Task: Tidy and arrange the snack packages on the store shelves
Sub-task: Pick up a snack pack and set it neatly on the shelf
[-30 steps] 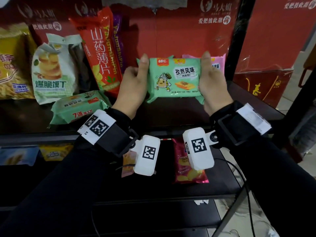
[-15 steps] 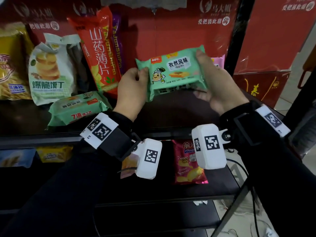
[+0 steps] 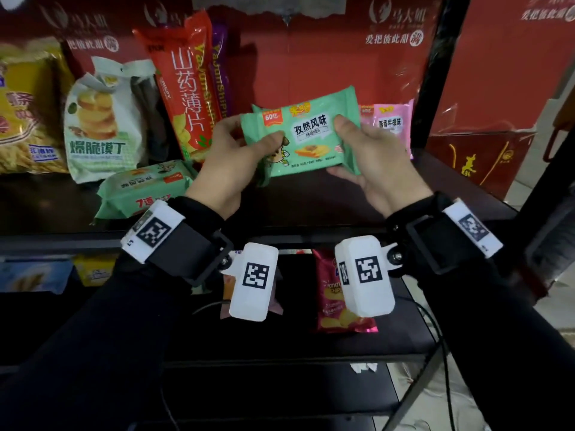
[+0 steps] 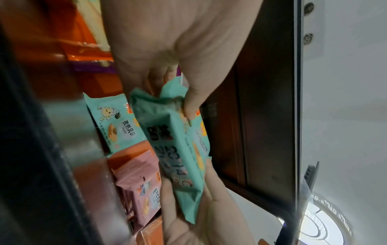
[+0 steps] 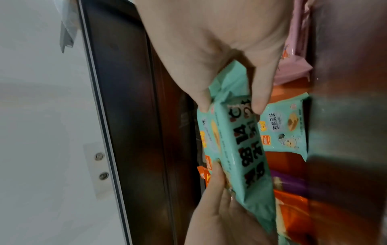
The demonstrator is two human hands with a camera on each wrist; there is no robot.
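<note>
Since a second ago, green packet (image 3: 306, 136) lifted and tilted; my left hand (image 3: 231, 157) and right hand (image 3: 370, 160) pinch its ends above shelf (image 3: 451, 181). Risk: slipping onto pink packet (image 3: 389, 122) behind.

Behind the held green pack (image 3: 306, 141): a pink pack (image 3: 390, 122), half hidden. Purple bag (image 3: 220, 73) mostly covered by the red bag (image 3: 183, 91). Left edge crops a yellow bag (image 3: 23, 119).

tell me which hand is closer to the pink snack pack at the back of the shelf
Right. The right hand grips the held green pack just in front of the pink pack, overlapping it in the head view. The left hand grips the green pack's far end.
</note>
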